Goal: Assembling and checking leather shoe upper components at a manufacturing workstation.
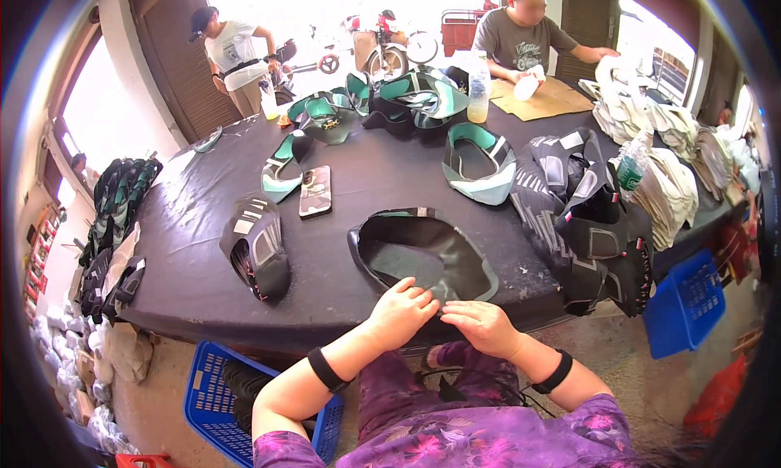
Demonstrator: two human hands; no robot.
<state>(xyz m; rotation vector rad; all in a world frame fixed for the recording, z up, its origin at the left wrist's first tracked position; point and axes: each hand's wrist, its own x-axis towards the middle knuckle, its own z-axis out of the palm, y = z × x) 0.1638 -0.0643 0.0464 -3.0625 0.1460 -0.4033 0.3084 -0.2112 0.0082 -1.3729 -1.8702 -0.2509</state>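
A dark shoe upper stands on the black-covered table at its near edge, its wide opening facing up and greenish-grey lining showing inside. My left hand has its fingers curled and pressed on the near rim of this upper. Just to the right, my right hand meets the same rim with its fingers held together. Both hands are closed at the edge, fingertips a short gap apart; the thumbs are partly hidden. A finished-looking black shoe upper with grey stripes lies to the left. Beyond it rests a phone.
Green-lined uppers lie farther back. A stack of black uppers stands at right, beside piled pale pieces. Bottles stand on the table. Blue baskets flank it below. Two people are across the table.
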